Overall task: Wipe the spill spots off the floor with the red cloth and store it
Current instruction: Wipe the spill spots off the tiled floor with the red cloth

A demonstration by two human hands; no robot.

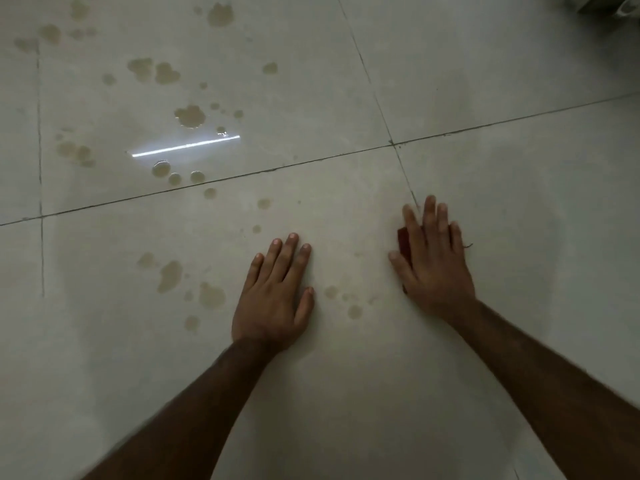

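My right hand point(433, 258) lies flat with straight fingers on the red cloth point(403, 242), pressing it to the pale tiled floor; only a dark red edge shows left of the fingers and a loose thread at the right. My left hand point(277, 292) rests flat on the bare tile, fingers spread, holding nothing. Brownish spill spots point(188, 116) are scattered over the upper-left tile. More spots point(169, 275) lie left of my left hand, and small ones point(353, 310) sit between my two hands.
Dark grout lines point(394, 143) cross the floor above my hands. A bright strip of reflected light point(183, 147) lies among the spots. A white object point(609, 5) shows at the top right corner.
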